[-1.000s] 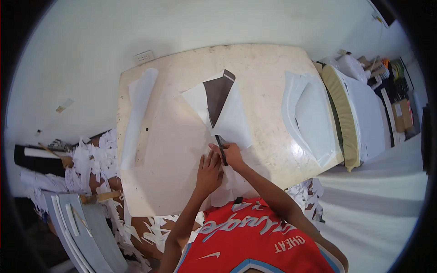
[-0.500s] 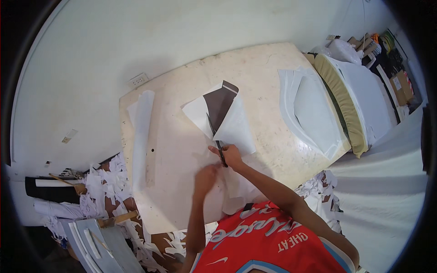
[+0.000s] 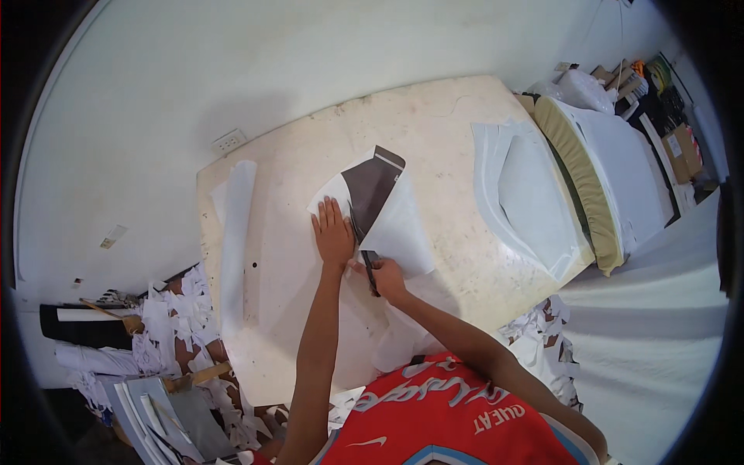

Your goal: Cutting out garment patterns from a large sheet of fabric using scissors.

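A sheet (image 3: 403,225), white on one face and dark brown on the other, lies on the table with part of it folded over. My right hand (image 3: 386,280) grips the handles of black scissors (image 3: 370,263), whose blades reach up into the sheet along the edge of the dark part. Flat on the white left portion rests my left hand (image 3: 334,232), its fingers stretched out and pointing away from me. The lower blade is partly hidden by the sheet.
The cream table (image 3: 449,178) carries a white roll (image 3: 237,248) at left and clear plastic-like sheets (image 3: 535,201) at right. A cushion-edged stack (image 3: 581,178) stands beyond its right end. White scraps (image 3: 182,318) litter the floor at left. A wall socket (image 3: 229,142) sits behind.
My left hand has moved up and away from me, from near the scissors' handles onto the sheet's left part, and now lies flat. The scissors stay at the sheet in my right hand.
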{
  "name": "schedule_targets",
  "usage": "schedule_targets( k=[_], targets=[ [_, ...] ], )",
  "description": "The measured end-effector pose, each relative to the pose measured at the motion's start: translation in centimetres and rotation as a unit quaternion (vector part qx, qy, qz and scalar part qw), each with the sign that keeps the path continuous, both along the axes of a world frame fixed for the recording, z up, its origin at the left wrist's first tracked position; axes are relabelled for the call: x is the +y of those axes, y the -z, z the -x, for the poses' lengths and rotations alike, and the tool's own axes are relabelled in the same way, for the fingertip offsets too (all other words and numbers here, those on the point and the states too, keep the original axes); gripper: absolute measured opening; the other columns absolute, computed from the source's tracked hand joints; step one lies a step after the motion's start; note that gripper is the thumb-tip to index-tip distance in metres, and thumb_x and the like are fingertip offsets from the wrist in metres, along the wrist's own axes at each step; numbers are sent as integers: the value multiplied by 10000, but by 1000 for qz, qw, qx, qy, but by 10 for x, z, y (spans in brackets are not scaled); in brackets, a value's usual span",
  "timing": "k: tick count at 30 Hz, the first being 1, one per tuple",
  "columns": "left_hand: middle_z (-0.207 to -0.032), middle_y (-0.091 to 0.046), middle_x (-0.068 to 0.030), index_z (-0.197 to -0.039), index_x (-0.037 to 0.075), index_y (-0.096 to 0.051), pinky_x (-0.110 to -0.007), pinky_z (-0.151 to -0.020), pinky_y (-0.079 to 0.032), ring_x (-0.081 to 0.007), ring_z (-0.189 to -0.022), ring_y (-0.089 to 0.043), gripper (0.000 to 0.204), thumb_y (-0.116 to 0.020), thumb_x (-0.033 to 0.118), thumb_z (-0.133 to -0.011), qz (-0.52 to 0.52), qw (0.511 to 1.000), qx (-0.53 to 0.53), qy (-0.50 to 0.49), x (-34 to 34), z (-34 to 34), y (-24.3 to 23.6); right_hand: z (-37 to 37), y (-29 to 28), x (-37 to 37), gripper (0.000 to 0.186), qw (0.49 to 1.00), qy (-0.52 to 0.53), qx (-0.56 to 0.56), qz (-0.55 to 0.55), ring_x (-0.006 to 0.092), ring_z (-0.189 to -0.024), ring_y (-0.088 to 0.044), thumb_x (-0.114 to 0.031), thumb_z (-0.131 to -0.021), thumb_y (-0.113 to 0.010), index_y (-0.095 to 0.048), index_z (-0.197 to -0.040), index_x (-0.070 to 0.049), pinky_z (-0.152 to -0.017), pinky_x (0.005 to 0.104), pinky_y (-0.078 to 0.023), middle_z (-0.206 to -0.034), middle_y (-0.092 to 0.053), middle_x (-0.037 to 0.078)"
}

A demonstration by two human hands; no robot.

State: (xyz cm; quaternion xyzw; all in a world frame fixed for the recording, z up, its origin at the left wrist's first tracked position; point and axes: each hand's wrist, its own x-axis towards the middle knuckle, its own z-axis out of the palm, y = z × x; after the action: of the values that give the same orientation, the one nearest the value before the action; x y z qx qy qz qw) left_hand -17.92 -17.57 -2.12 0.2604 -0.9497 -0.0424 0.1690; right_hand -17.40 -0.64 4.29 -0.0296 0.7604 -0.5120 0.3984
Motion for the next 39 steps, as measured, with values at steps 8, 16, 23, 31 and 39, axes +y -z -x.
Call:
schedule_targets(
  k=[8,16,23,31,39],
  targets=[
    [-1603,-290,-116,-1515,28,-327,-481,-1212,-168,-273,-1486,-253,574,-402,298,-1014,-8,1000,-15,-9,-1,3,-5,14,6,-7,613,1000,-14,2,16,151,-390,-531,-574,-735,-820,-540,-557,-58,-424,312,-460,-486,-513,29],
    [-1623,-246,-99,-1534,47,-289,-482,-1213,-162,-265,-1499,-220,587,-399,316,-1024,-5,999,-38,-19,-4,0,-2,13,11,-18,632,999,10,16,49,157,-373,-518,-589,-739,-810,-557,-562,-38,-420,311,-452,-472,-506,35],
    [-1642,-189,-86,-1554,59,-243,-474,-1217,-146,-253,-1516,-166,604,-368,345,-1037,-19,997,-67,-23,-1,1,-5,41,10,-29,610,997,-15,11,70,152,-374,-511,-559,-748,-817,-542,-564,-47,-406,310,-437,-483,-508,29],
    [-1630,-211,-118,-1539,19,-259,-474,-1215,-147,-271,-1509,-180,644,-413,362,-1015,-1,999,-45,-16,5,0,-12,66,11,-35,603,995,-48,26,79,148,-404,-536,-563,-736,-820,-540,-582,-51,-402,311,-437,-493,-506,28],
    [-1599,-291,-127,-1515,33,-332,-492,-1207,-174,-293,-1487,-247,641,-527,285,-959,-28,999,25,31,11,4,-11,89,15,-40,558,990,-61,120,50,137,-412,-510,-496,-768,-816,-558,-569,-44,-413,315,-403,-490,-507,24]
  ],
)
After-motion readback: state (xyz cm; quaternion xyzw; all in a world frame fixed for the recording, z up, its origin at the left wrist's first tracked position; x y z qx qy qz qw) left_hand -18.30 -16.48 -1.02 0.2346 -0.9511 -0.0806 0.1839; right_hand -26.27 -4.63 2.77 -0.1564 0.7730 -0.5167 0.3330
